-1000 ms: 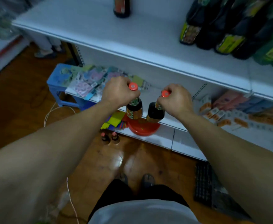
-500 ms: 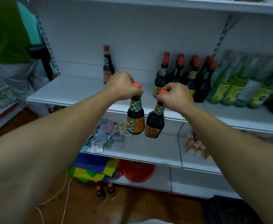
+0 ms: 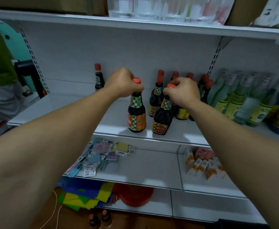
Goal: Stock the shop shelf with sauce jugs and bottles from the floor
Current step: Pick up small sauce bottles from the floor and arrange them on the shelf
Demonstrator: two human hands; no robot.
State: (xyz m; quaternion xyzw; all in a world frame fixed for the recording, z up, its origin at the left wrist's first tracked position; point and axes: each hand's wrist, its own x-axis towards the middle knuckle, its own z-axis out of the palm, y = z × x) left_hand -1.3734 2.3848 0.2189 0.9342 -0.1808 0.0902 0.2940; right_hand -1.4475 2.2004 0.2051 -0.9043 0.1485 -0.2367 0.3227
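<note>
White shop shelving is filling the frame, and the middle shelf (image 3: 69, 109) is running across its centre. A second ago both bottles were hanging low near the floor. Half a second ago they were dangling in front of the shelf lip. Now they are sitting over the board's front edge, just ahead of the row of matching bottles (image 3: 157, 98).

The left hand (image 3: 124, 83) is curling its fingers round the neck of the left bottle (image 3: 136, 116), right under the orange cap, and this bottle is standing upright. The right hand (image 3: 183, 91) is pinching the right bottle (image 3: 162, 119) at its cap, and this one is tilting slightly. I cannot tell whether either base is resting fully on the board.

Setting down and letting go is likely coming next. Two more bottles (image 3: 99, 219) are waiting on the floor at bottom centre.
</note>
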